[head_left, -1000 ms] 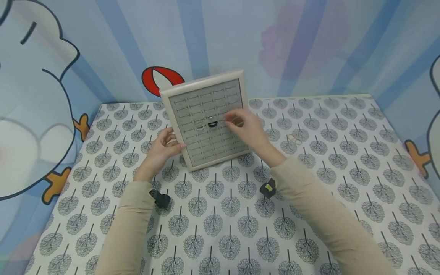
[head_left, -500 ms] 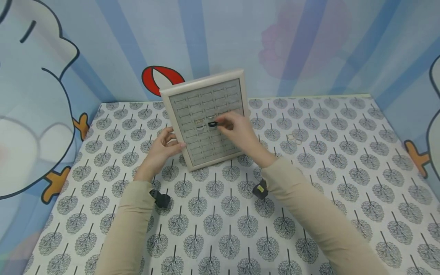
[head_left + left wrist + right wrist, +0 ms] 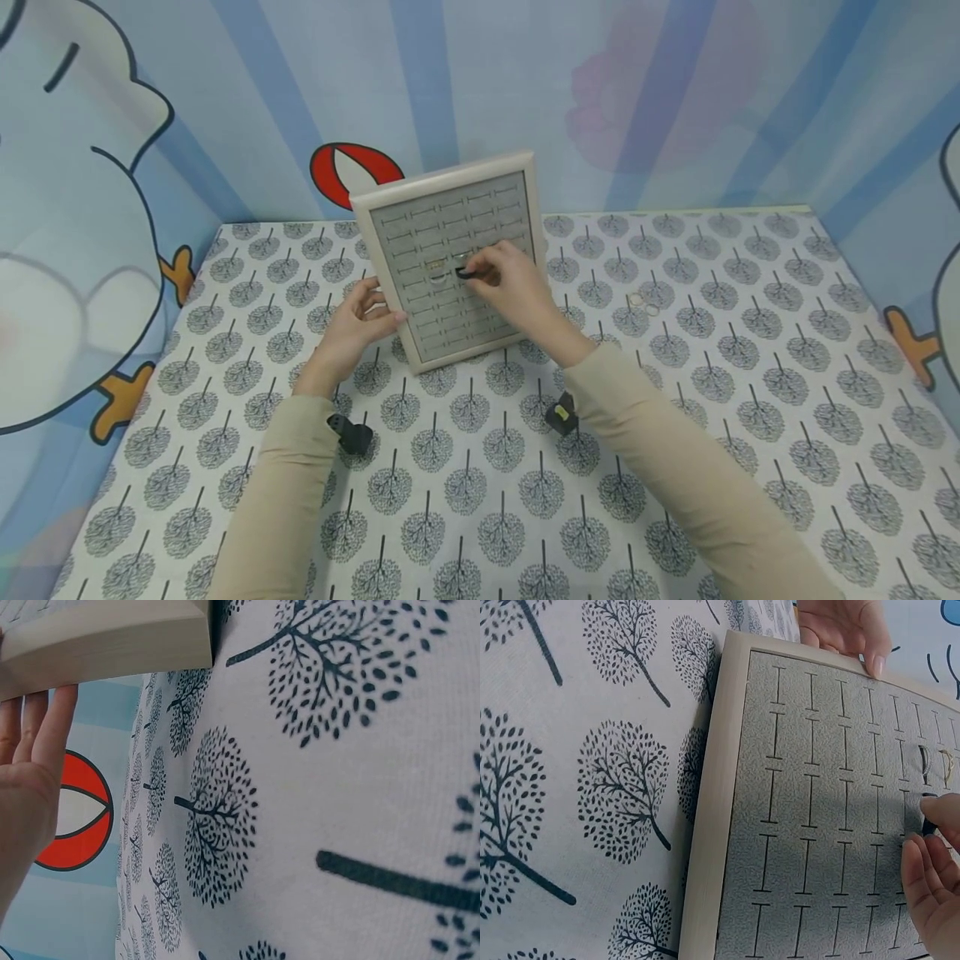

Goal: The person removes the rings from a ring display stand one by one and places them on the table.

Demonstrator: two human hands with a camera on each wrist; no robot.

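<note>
A ring display board [image 3: 442, 333] with a pale frame and grey slotted padding stands tilted up on the cloth. My left hand [image 3: 352, 329] grips its left edge, thumb on the front and fingers behind; the left wrist view shows those fingers [image 3: 52, 727] against the frame's side. Near the middle of the padding, my right hand [image 3: 521, 287] pinches a black ring [image 3: 929, 814] at a slot. Just beside it, a silver ring [image 3: 925, 761] and a gold-coloured ring [image 3: 948, 765] sit in neighbouring slots. The right fingertips hide part of the black ring.
Two thin rings, one [image 3: 636, 298] beside the other [image 3: 652, 309], lie on the tree-print cloth [image 3: 502, 450] to the right of the board. A blue cartoon-printed backdrop [image 3: 495, 75] rises behind the table's far edge.
My right hand has moved left across the padding from the board's right side and taken hold of the black ring. The left hand and the board stay in place.
</note>
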